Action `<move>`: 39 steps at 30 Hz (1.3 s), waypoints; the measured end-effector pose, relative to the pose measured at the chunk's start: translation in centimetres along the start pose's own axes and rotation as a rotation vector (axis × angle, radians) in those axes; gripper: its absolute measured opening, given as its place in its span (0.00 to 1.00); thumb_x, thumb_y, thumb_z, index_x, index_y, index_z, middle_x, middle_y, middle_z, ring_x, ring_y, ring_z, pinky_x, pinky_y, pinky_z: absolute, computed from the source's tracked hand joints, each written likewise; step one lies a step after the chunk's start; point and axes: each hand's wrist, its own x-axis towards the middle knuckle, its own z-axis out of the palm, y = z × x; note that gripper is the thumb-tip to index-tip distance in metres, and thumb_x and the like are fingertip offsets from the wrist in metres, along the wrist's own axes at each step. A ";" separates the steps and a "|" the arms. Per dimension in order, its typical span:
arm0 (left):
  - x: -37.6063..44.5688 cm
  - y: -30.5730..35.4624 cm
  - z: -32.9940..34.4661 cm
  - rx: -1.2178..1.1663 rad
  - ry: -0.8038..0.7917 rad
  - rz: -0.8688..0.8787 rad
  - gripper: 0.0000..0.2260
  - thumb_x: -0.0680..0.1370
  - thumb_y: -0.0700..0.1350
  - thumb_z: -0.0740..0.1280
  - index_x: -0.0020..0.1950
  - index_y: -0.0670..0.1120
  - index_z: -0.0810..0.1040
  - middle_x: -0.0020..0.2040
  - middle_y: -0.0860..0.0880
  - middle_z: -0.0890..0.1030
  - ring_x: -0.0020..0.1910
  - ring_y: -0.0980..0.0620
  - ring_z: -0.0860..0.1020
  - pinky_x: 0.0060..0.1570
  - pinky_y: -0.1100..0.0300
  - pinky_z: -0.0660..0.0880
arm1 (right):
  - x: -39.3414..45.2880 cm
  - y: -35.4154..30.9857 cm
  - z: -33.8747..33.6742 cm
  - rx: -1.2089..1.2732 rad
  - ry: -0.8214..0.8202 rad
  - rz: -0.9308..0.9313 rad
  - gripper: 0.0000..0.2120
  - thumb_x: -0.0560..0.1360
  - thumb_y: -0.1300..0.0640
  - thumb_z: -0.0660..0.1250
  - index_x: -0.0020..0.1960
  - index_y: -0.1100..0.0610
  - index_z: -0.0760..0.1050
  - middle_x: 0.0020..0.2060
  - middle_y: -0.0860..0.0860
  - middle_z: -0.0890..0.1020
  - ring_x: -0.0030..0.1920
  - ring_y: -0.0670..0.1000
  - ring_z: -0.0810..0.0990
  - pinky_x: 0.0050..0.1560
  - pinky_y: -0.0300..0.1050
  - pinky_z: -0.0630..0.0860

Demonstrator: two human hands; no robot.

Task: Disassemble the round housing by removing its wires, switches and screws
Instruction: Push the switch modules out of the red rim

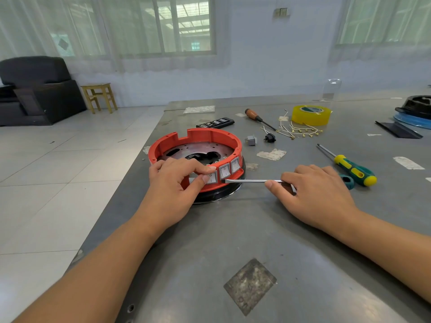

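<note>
The round red housing (205, 136) stands on a black base near the grey table's left edge, a metal plate inside it. Three grey rocker switches (225, 171) sit in its near wall. My left hand (172, 183) grips the near rim, thumb and forefinger pinching the leftmost switch (212, 178). My right hand (319, 194) holds a flat screwdriver (251, 181) by its shaft, its handle (347, 181) hidden behind the hand; the tip touches the housing just below the middle switch. A removed switch (251, 140), a black plug (269, 137) and loose white wires (300, 132) lie behind.
A yellow-green screwdriver (352, 170) lies right of my right hand, a wooden-handled one (257, 118) farther back. A yellow tape roll (311, 114), a black switch strip (215, 122) and black and blue parts (415, 113) sit at the back. The table's left edge (130, 183) drops to tiled floor.
</note>
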 end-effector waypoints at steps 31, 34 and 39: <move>0.4 2.2 -1.3 -0.083 -0.111 -0.183 0.12 0.81 0.51 0.71 0.50 0.72 0.79 0.55 0.52 0.81 0.64 0.48 0.72 0.70 0.41 0.69 | 7.0 0.5 2.9 0.160 0.091 -0.282 0.34 0.75 0.22 0.41 0.28 0.49 0.61 0.31 0.45 0.69 0.39 0.52 0.72 0.46 0.51 0.65; 0.7 2.3 -1.4 -0.093 -0.136 -0.186 0.12 0.81 0.51 0.71 0.50 0.72 0.80 0.54 0.46 0.83 0.63 0.44 0.75 0.69 0.38 0.71 | 7.7 0.7 3.1 0.170 0.121 -0.310 0.34 0.75 0.21 0.41 0.29 0.48 0.60 0.32 0.46 0.70 0.40 0.52 0.72 0.47 0.51 0.66; 0.8 2.1 -1.5 -0.101 -0.149 -0.212 0.12 0.82 0.50 0.71 0.50 0.71 0.81 0.55 0.52 0.83 0.66 0.41 0.73 0.69 0.38 0.72 | 8.5 0.8 3.7 0.203 0.239 -0.343 0.33 0.76 0.23 0.47 0.31 0.50 0.64 0.34 0.48 0.70 0.40 0.53 0.70 0.49 0.51 0.66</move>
